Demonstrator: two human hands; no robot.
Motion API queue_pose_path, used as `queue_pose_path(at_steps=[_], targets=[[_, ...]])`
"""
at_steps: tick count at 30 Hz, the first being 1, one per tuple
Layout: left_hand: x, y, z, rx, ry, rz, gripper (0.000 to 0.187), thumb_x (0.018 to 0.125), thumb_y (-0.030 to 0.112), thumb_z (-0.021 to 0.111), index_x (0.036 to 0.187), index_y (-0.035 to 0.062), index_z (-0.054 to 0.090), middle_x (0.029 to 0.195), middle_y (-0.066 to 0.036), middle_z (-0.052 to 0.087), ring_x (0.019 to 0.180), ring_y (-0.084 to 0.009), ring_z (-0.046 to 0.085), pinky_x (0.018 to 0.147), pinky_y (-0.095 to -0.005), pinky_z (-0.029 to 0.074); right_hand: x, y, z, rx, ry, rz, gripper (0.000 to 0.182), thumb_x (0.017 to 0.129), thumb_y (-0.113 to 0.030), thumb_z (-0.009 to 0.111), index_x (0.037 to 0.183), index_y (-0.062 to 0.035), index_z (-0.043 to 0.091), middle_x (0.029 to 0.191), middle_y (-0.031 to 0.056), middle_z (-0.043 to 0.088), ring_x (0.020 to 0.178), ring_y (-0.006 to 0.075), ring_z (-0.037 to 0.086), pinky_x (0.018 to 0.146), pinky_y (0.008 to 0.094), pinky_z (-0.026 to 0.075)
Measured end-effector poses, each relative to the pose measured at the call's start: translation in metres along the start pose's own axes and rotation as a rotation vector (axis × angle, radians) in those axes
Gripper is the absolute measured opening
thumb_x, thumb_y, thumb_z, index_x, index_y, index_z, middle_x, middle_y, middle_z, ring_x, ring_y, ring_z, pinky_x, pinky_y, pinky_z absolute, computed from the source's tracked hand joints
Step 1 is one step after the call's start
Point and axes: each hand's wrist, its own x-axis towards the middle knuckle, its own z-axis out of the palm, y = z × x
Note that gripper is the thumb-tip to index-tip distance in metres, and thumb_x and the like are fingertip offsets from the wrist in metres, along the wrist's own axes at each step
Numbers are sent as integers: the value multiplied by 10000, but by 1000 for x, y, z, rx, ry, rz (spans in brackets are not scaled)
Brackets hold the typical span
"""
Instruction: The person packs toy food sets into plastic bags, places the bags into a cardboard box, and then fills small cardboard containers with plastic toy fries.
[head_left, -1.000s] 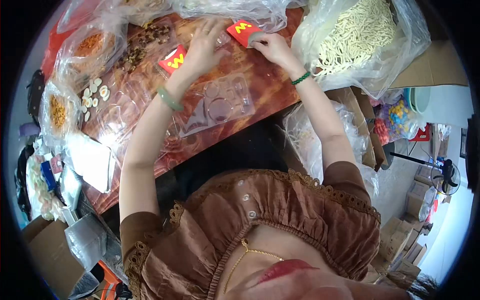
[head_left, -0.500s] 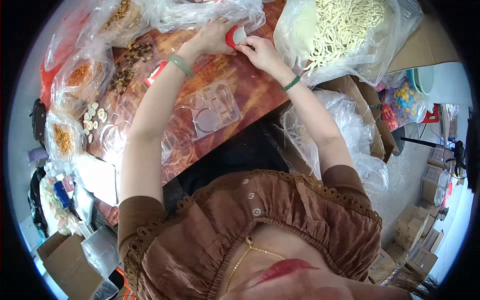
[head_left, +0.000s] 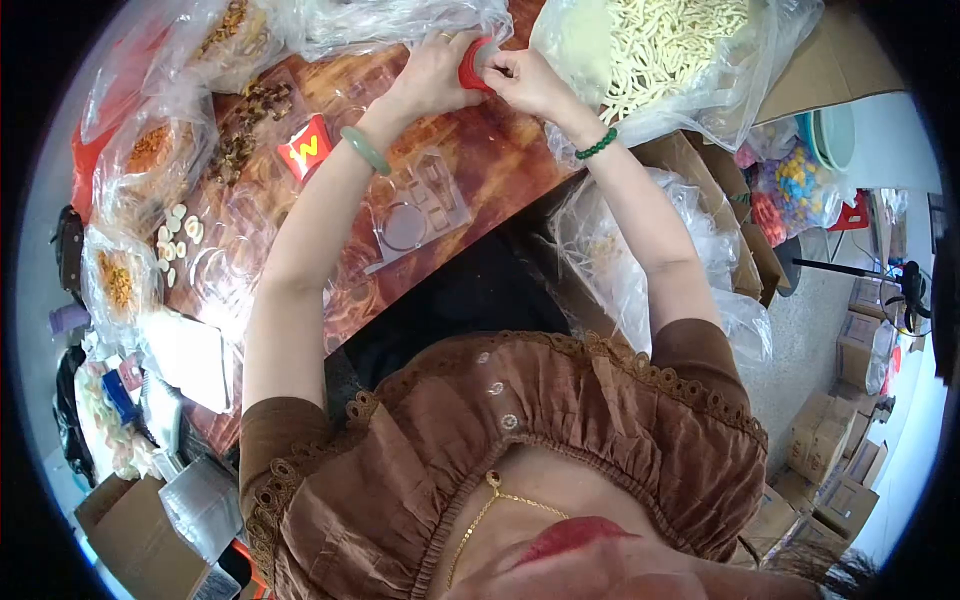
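Observation:
Near the top middle, my left hand [head_left: 437, 78] holds a small red container [head_left: 472, 66] by its left side. The fingers of my right hand [head_left: 525, 82] are pinched at its right edge, by the pale inner part. Below my left wrist a red packet with a yellow letter [head_left: 307, 148] lies on the reddish table [head_left: 500, 150]. A clear plastic tray with moulded compartments [head_left: 418, 212] rests nearer the table's front edge. What is inside the red container is too small to make out.
An open bag of pale sticks [head_left: 675, 50] stands at the upper right. Bags of orange pieces [head_left: 118, 280] line the left side, near dark pieces [head_left: 250, 125] and pale round pieces [head_left: 178, 240]. A cardboard box with clear plastic [head_left: 640, 225] stands right of the table.
The view has shifted slightly. My right hand's fingers have moved in against the red container, whose pale inner part shows less. The red packet, formerly mostly behind my left forearm, now shows its yellow letter.

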Motion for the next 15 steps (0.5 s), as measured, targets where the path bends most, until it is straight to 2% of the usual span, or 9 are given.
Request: queue_pose_path(at_steps=[3, 8, 10, 12, 15], targets=[[-4, 1, 4, -7, 52, 29, 813, 588, 323, 814, 1280, 56, 480, 1128, -200, 594, 1060, -398, 535, 942, -485, 429, -2, 2, -5, 144, -78, 73, 204, 899, -178, 569, 863, 16, 622, 588, -16, 489, 551, 51, 428, 499, 263, 379], [-7, 3, 20, -71, 62, 28, 825, 593, 334, 814, 1290, 61, 464, 1153, -190, 573, 1078, -393, 521, 942, -479, 425, -9, 5, -11, 54, -13, 72, 214, 884, -189, 592, 880, 21, 636, 604, -11, 527, 570, 49, 461, 530, 250, 413], [-7, -4, 35, -105, 149, 17, 816, 598, 347, 817, 1278, 63, 468, 1168, -191, 560, 1075, -396, 522, 933, -480, 426, -12, 4, -18, 15, 7, 83, 219, 877, -193, 602, 889, 22, 641, 616, -4, 551, 583, 49, 481, 548, 247, 427], [-6, -13, 45, -103, 143, -2, 821, 602, 358, 816, 1282, 64, 461, 1165, -189, 562, 1080, -393, 522, 929, -494, 424, -13, 8, -25, -207, 21, 92, 226, 864, -200, 618, 903, 21, 650, 668, 32, 611, 607, 67, 529, 571, 251, 448], [-10, -23, 51, -57, 119, -72, 837, 609, 382, 814, 1291, 68, 444, 1165, -182, 564, 1098, -386, 516, 927, -527, 410, -20, 7, -33, -94, 84, 176, 220, 860, -198, 620, 920, 10, 658, 714, 83, 641, 634, 103, 572, 598, 263, 465]])
